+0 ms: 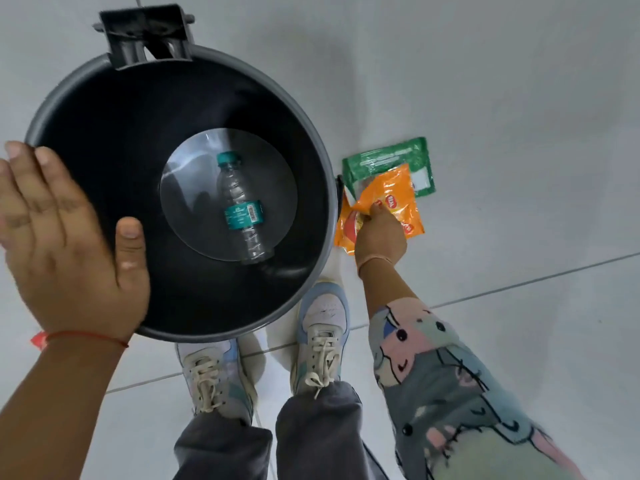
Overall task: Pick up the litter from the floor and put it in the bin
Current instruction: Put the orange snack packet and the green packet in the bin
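Observation:
A round grey bin (313,140) stands open in front of me, its inside dark. At its bottom lies a clear plastic bottle (242,206) with a teal cap and label. My left hand (65,244) hovers over the bin's near left rim, fingers spread, holding nothing. To the right of the bin, on the floor, an orange snack wrapper (394,195) lies partly over a green wrapper (391,157). My right hand (379,235) reaches down and pinches the orange wrapper at its crumpled near edge.
My two pale sneakers (322,327) stand just below the bin on the light grey tiled floor (519,98). The bin's black lid hinge (145,32) sticks up at its far side. A small red scrap (38,340) shows by my left wrist.

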`<state>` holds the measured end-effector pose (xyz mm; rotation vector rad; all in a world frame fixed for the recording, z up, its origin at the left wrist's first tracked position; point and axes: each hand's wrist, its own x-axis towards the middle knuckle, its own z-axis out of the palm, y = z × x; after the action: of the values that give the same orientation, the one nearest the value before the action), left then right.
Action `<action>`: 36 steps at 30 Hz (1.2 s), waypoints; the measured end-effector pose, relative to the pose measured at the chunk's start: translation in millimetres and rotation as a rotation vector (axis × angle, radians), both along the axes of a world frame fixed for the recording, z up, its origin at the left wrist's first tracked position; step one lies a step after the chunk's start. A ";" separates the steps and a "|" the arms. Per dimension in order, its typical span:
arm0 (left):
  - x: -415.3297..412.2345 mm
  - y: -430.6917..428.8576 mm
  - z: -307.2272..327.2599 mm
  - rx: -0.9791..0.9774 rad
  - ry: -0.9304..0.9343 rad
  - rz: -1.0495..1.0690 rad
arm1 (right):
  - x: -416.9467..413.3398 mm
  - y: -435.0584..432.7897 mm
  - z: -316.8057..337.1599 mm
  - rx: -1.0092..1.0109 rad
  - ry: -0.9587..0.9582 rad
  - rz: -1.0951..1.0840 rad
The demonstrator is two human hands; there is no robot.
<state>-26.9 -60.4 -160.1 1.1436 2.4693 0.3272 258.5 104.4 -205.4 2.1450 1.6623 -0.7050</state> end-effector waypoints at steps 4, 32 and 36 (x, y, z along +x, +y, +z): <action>27.3 22.7 42.7 0.045 0.124 -0.035 | -10.0 2.9 80.1 0.335 0.261 -0.034; 40.5 38.4 75.3 -0.071 0.190 -0.085 | -89.5 38.8 115.6 1.049 0.658 0.011; 41.5 39.7 72.7 -0.043 0.189 -0.077 | -51.7 56.4 32.6 0.375 0.340 -0.295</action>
<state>14.6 -20.7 -87.3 1.3014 2.5700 0.1487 206.9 160.8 -172.9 2.6990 1.7751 -0.9495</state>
